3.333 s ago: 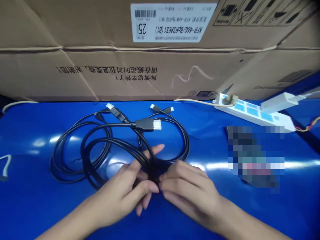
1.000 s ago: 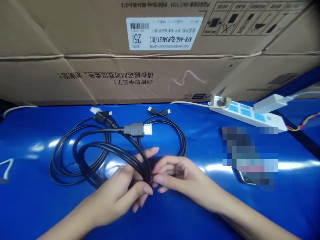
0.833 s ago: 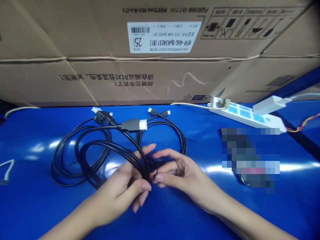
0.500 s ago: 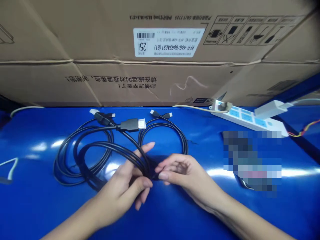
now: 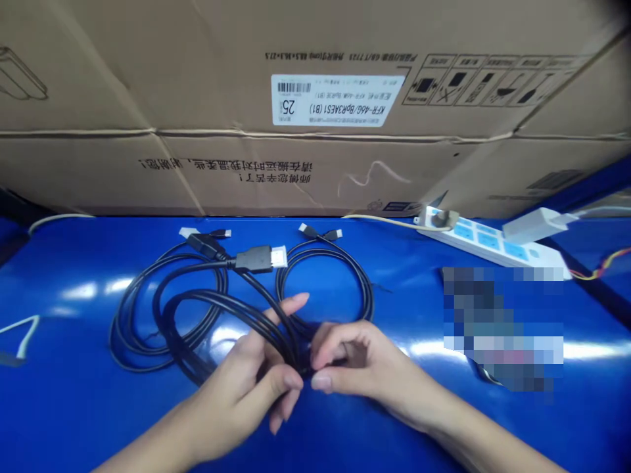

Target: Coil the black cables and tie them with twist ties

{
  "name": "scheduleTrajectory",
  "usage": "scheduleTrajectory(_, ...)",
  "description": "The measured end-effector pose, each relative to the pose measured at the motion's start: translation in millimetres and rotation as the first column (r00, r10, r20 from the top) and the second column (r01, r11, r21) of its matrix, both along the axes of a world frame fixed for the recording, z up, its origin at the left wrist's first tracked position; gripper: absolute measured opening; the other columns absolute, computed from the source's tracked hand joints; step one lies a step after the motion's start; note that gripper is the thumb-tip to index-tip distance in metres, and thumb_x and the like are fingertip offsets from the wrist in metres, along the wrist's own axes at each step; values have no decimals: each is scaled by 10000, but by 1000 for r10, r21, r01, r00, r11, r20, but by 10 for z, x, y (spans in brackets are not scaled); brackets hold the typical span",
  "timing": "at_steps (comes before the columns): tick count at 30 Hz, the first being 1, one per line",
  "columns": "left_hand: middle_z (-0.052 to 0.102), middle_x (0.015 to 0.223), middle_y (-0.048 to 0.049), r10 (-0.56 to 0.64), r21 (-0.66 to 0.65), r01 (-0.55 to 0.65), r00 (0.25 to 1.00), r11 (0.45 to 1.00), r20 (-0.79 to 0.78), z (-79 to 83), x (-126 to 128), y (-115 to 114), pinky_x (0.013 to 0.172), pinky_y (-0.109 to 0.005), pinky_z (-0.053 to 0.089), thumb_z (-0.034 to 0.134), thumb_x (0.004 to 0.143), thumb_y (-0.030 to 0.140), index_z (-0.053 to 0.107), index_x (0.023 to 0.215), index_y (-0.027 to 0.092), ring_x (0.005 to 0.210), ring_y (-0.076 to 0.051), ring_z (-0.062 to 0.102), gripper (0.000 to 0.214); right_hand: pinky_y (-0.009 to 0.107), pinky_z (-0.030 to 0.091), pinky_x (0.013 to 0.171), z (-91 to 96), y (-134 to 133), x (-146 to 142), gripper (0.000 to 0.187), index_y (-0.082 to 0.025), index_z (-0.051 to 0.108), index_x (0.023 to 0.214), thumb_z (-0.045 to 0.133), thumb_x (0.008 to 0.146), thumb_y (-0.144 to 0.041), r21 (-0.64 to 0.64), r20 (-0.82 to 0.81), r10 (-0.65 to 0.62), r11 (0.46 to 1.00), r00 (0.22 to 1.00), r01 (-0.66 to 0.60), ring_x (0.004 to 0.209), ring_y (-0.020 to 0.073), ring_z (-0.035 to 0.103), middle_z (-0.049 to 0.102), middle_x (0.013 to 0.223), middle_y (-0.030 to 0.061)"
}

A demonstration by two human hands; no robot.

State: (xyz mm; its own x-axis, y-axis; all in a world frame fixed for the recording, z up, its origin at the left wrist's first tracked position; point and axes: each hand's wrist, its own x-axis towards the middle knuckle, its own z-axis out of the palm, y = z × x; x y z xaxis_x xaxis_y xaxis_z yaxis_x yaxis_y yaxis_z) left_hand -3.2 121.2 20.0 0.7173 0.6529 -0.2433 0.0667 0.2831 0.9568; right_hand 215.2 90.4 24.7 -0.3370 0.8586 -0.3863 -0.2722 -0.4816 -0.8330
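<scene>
The left hand [image 5: 246,384] grips the HDMI-style cable [image 5: 256,318], lower centre; slackening could uncoil it. What the right hand [image 5: 374,364] holds is unclear.

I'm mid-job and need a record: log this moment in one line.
left hand: gripping black HDMI-style cable coil | right hand: at coil, grip unclear | blue table: two more cable coils

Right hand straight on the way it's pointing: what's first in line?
Most likely the black cable bundle in the left hand, just past the right hand's fingertips. Depth unclear; they may already touch.
</scene>
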Motion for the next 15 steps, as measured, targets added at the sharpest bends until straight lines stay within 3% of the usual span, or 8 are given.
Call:
scheduleTrajectory(4,612,654,52,27,-5,-28,1000,1000,-6,28,16,16,531,-224,471,496,1006,528,72,1616,278,496,-110,544,784,230,558,641,31,-13,-11,263,-180,721,816,890,736,-365,286,283,-152,956,947,68,711,134,675,706,830,24)
scheduleTrajectory(8,613,659,52,41,4,-40,999,999,-21,31,30,20,547,-233,478,489,1009,525,54,1618,286,507,-113,548,786,252,561,626,32,-47,-6,170,-198,725,742,815,842,-302,646,410,-332,763,849,-14,685,153,674,718,766,41)
scheduleTrajectory(10,611,665,50,47,10,-47,999,999,-18,16,28,11,552,-235,479,482,1015,513,21,1621,282,512,-113,547,796,264,552,635,17,-65,-6,134,-204,732,762,792,869,-259,747,416,-405,663,814,-52,679,156,673,719,762,38)
scheduleTrajectory(12,609,677,47,60,27,-60,998,998,-14,-5,15,-5,562,-242,485,480,1019,499,-41,1621,271,524,-118,549,828,272,543,651,4,-80,-12,113,-199,740,794,794,870,-263,794,424,-420,598,802,-106,695,158,673,715,780,41)
scheduleTrajectory(13,610,692,42,68,42,-68,997,997,-19,-17,5,-13,571,-248,492,475,1023,491,-73,1619,266,538,-123,554,841,274,540,665,1,-86,-16,111,-195,748,809,794,871,-276,795,429,-399,593,810,-129,713,160,678,714,799,45)
scheduleTrajectory(15,618,735,27,58,82,-53,997,995,-58,-34,-20,-28,598,-263,515,465,1028,471,-92,1618,271,578,-136,575,836,273,539,691,4,-90,-22,139,-194,766,826,782,884,-320,747,428,-303,650,852,-144,747,161,689,717,843,51)
